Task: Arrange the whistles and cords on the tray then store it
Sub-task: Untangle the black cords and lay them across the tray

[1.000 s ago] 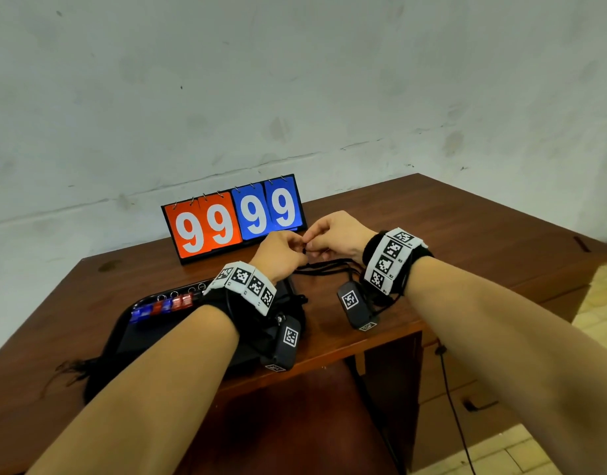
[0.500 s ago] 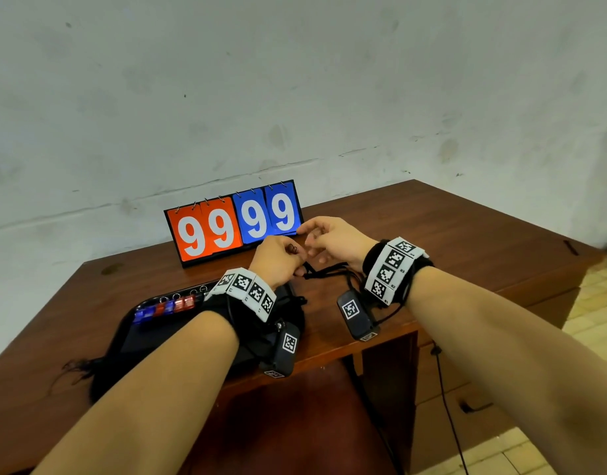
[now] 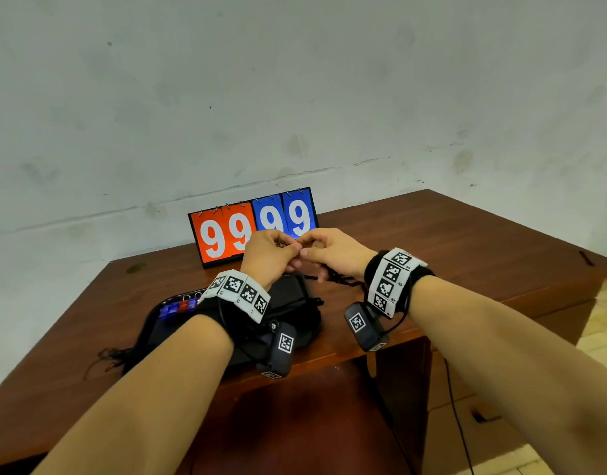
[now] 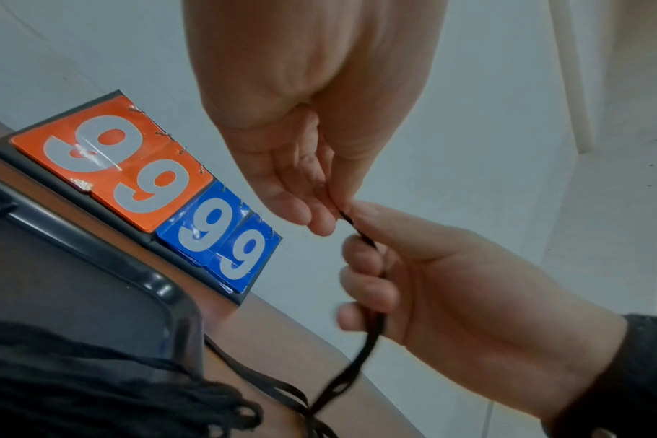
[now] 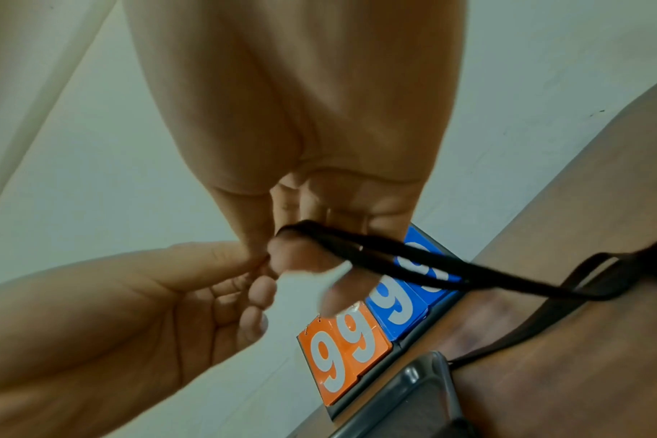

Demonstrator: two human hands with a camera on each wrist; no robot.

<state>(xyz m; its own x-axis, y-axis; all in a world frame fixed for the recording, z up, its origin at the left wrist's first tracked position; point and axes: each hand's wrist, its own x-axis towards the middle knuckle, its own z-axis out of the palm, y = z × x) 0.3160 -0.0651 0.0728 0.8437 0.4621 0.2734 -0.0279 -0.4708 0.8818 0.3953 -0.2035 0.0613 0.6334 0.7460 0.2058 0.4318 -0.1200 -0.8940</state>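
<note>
Both hands' grips, left hand (image 3: 270,256) and right hand (image 3: 333,252), pinch a black cord (image 4: 360,352) before the "99 99" scoreboard (image 3: 252,226).

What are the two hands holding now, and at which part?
Both hold one black cord. The right hand curls round its upper end; the left hand pinches the tip just above. The rest trails down to the table.

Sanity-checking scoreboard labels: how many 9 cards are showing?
4: two orange 9s, then two blue 9s to their right, one row; left hand overlaps the middle two.
</note>
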